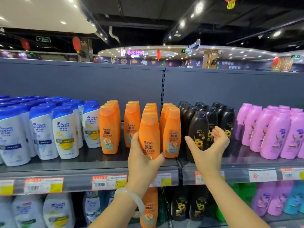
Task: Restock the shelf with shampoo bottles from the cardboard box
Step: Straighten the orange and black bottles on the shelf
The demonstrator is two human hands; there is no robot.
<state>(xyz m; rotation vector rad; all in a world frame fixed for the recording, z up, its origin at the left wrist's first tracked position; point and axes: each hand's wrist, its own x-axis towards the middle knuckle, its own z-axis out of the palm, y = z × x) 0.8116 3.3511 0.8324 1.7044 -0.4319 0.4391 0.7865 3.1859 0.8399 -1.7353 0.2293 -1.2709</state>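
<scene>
Seen from head height, facing a grey store shelf [88,176]. At 9 o'clock, packed white bottles with blue caps [65,129], printed "head & shoulders". Just left of centre, rows of orange bottles [108,129], labelled "Rejoice" above Chinese characters. Left hand [141,160], at 6 o'clock, wrapped round the base of one orange Rejoice bottle [149,134], held upright at the front of its row, bottom at the shelf edge; resting or lifted, cannot tell. Pale bangle [131,199] on that wrist. Right hand [209,145], just right of centre, holding nothing, fingers spread and loosely bent, in front of black sunflower bottles [199,129]. At 3 o'clock, pink bottles [269,132]. Cardboard box not visible.

Risk, likely: a crooked push knocking over the close neighbours behind and beside; too near the lip, tipping forward.

Far above, lit sign reading "DRINKS"; price tags unreadable.
</scene>
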